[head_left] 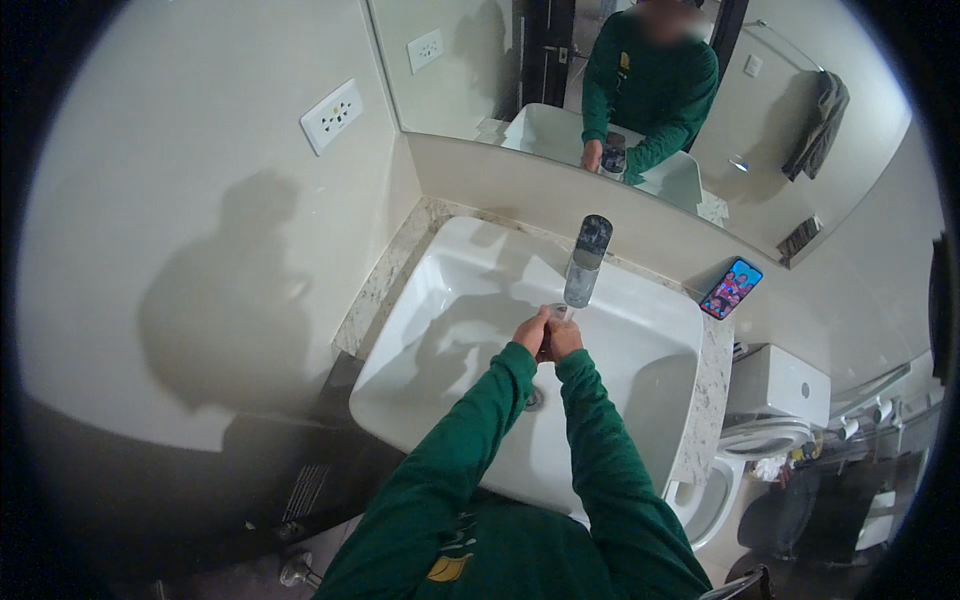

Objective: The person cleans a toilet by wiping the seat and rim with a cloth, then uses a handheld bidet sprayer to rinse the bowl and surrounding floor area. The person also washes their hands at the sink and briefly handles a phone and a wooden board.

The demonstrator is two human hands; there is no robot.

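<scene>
My left hand (pixel 532 333) and my right hand (pixel 564 338) are together over the white sink basin (pixel 420 395), right under the faucet (pixel 587 262). A thin stream of water (pixel 569 314) runs from the spout onto them. The fingers curl in toward each other, closed, and are largely hidden by the backs of the hands. Something pale and shiny shows at the fingertips; whether it is water or an object I cannot make out. Green sleeves cover both forearms down to the wrists. Below the hands lies the round drain (pixel 534 400).
A phone with a lit screen (pixel 732 289) leans at the right back of the speckled counter (pixel 712 400). Behind the faucet, a wall mirror (pixel 480 80) reflects me. A toilet (pixel 765 400) stands to the right. The left wall carries a white outlet plate (pixel 332 117).
</scene>
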